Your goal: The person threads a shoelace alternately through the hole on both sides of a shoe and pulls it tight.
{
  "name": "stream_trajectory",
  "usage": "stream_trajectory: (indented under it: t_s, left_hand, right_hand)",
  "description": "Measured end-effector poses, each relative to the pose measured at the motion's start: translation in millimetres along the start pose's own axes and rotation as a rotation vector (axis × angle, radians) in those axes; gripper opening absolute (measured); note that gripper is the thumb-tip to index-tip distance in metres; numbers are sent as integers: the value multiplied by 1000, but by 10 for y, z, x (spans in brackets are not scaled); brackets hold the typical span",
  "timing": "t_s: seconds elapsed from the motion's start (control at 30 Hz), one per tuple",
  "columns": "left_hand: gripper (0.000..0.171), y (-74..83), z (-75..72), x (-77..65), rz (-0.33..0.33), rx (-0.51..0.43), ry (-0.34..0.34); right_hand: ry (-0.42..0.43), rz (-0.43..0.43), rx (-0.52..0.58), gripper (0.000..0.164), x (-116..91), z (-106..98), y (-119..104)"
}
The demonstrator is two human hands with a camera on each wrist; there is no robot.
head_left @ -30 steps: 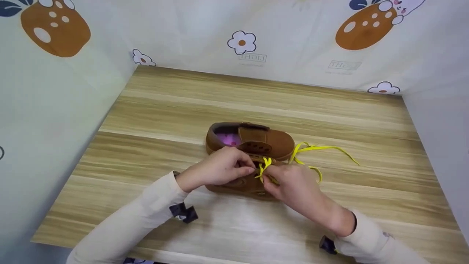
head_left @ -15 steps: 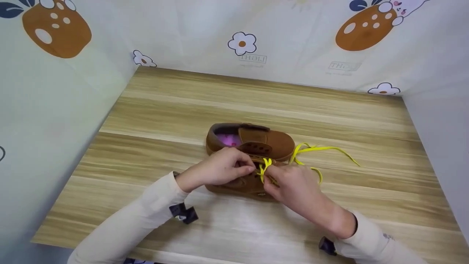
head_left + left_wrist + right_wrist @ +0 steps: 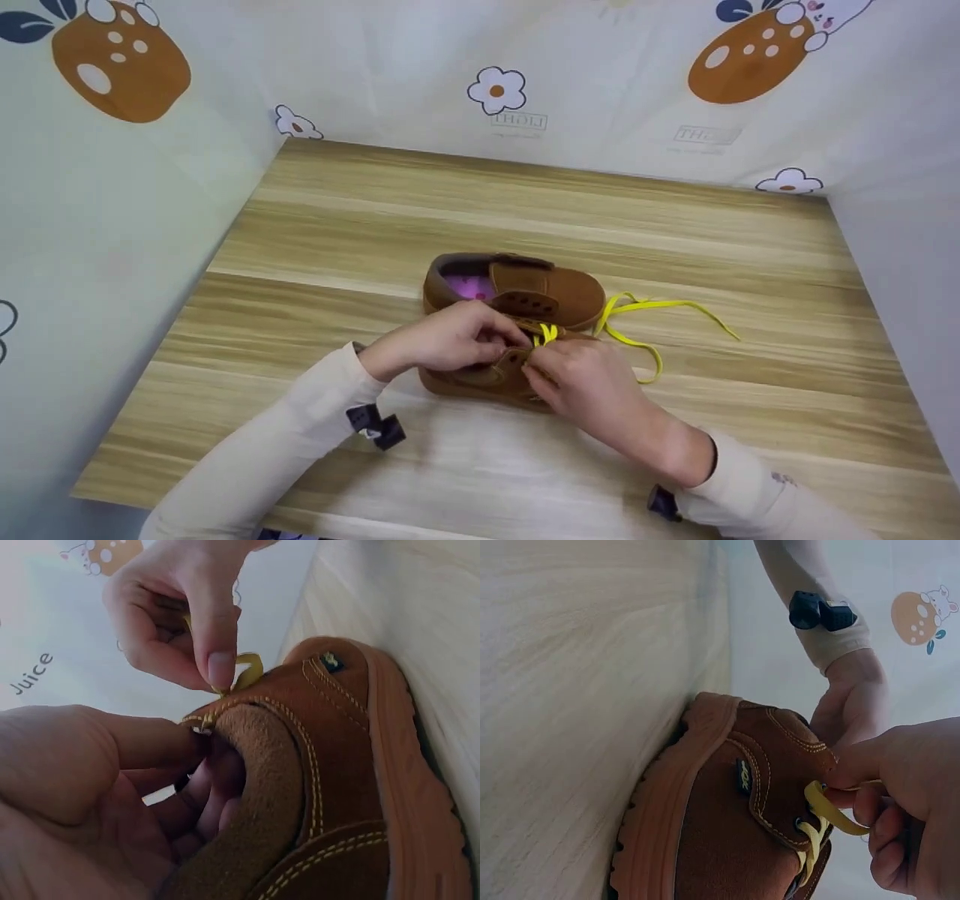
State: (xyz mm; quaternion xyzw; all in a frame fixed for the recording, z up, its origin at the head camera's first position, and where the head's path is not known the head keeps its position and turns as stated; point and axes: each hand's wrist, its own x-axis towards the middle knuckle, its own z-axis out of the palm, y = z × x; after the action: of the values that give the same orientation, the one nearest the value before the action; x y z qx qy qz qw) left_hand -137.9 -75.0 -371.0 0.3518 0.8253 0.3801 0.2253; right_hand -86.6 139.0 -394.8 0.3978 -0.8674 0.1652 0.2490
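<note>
Two brown shoes lie side by side with toes to the right in the head view. My hands work at the near shoe [image 3: 465, 388], whose eyelets carry a yellow shoelace [image 3: 829, 811]. My right hand [image 3: 600, 379] pinches the shoelace between thumb and forefinger close against an eyelet. At the shoe's opening, my left hand [image 3: 442, 341] grips the edge of the eyelet flap, fingers curled inside and thumb at the rim, as the left wrist view shows. The lace's tip is hidden. The far shoe [image 3: 577, 292] has bare eyelets and a pink insole.
Another yellow lace [image 3: 660, 304] trails on the wood-grain table [image 3: 360, 217], right of the shoe toes. Patterned cloth [image 3: 375, 67] hangs behind the table and along its sides. Dark wrist cameras [image 3: 375, 426] sit on both sleeves.
My right hand has moved slightly left and down, closer to the eyelet flap, still holding the lace. My left fingers have shifted slightly right, towards the flap. The shoes stay in place.
</note>
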Motion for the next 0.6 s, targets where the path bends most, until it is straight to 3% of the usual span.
stream_trajectory:
  t_s: [0.13, 0.33, 0.47, 0.6]
  left_hand:
    - [31, -19, 35, 38, 49, 86, 16]
    - [21, 23, 107, 34, 1, 251, 113]
    - [12, 100, 63, -73, -52, 388, 199]
    - [8, 151, -99, -207, -142, 452, 357]
  right_hand:
    - [-13, 15, 14, 15, -12, 10, 9]
    - [-9, 81, 71, 21, -58, 24, 68]
    - [-83, 231, 150, 53, -135, 6, 161]
    - [-191, 348, 195, 78, -222, 12, 250]
